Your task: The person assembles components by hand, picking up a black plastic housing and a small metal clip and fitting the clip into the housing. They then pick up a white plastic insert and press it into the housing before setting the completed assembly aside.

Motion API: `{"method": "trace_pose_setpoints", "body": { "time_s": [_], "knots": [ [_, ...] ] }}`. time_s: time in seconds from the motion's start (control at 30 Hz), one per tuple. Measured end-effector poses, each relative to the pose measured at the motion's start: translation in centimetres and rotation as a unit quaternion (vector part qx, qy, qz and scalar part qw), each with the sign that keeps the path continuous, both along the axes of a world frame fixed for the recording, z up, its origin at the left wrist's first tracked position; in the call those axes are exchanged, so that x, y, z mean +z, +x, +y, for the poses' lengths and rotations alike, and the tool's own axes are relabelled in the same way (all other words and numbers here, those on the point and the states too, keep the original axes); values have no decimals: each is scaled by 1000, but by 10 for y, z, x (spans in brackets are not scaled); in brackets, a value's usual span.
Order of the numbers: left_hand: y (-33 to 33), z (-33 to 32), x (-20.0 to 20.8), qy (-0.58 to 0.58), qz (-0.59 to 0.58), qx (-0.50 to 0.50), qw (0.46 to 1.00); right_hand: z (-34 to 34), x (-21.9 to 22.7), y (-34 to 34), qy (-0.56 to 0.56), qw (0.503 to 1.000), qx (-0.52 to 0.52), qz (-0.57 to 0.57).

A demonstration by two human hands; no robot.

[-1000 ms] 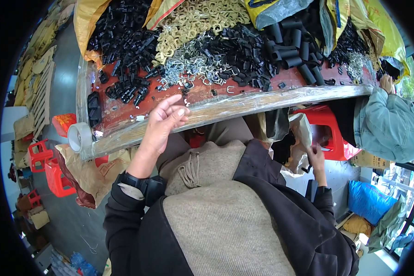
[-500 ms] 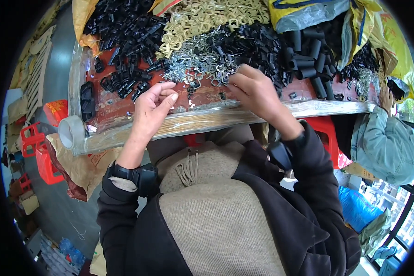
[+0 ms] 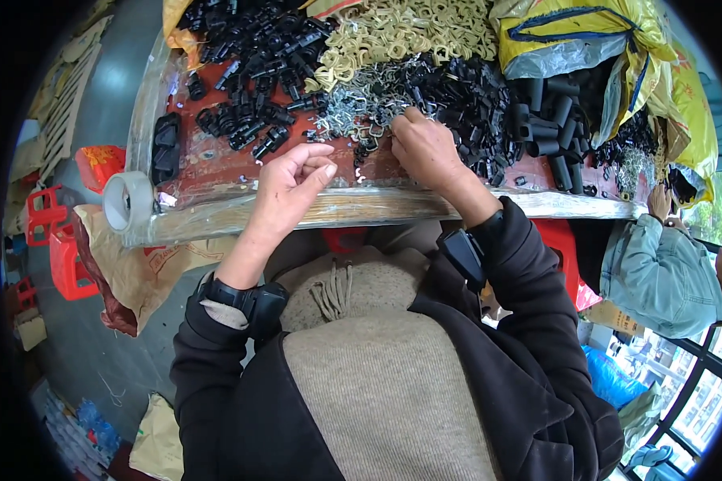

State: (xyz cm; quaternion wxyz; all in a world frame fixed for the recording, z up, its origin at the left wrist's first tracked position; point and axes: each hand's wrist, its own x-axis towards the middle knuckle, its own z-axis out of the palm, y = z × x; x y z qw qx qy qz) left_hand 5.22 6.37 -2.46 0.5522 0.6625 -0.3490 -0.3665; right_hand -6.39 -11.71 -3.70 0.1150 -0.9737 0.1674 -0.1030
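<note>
My left hand (image 3: 290,191) hovers over the table's front edge with the fingers loosely bent and the thumb apart from them; nothing shows between them. My right hand (image 3: 431,154) reaches to the near side of a heap of small silver metal clips (image 3: 353,100). Its fingers are drawn together and point down, and their tips are hidden, so what they pinch cannot be seen. A few tiny dark and pale pieces (image 3: 361,152) lie on the red tabletop (image 3: 225,172) between my hands. Black plastic fittings (image 3: 253,112) are heaped beyond my left hand.
Yellowish rings (image 3: 409,32), small black parts (image 3: 477,112) and black tubes (image 3: 549,120) are heaped farther back and right. A tape roll (image 3: 127,202) hangs at the table's left corner. Yellow sacks (image 3: 569,36) stand behind. Another person (image 3: 662,268) works at the right end.
The view has shifted, so the table sits farther right and slightly higher in the picture. My right hand has moved closer to my left hand and onto the silver clips. My left hand keeps its pose.
</note>
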Motion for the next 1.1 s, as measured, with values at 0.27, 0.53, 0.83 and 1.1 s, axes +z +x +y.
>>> {"method": "trace_pose_setpoints", "body": {
  "time_s": [0.27, 0.53, 0.83, 1.1],
  "knots": [
    [-24, -8, 27, -72, -110, -25, 991, 25, 36, -21, 584, 810, 47, -21],
    [-28, -31, 21, -82, -90, -35, 992, 24, 27, -28, 854, 517, -38, -35],
    [15, -56, 15, -46, -315, 70, 945, 14, 18, -35, 812, 563, -128, -79],
    [35, -75, 11, 161, -513, -16, 843, 9, 6, -58, 839, 507, -107, -164]
  ]
}}
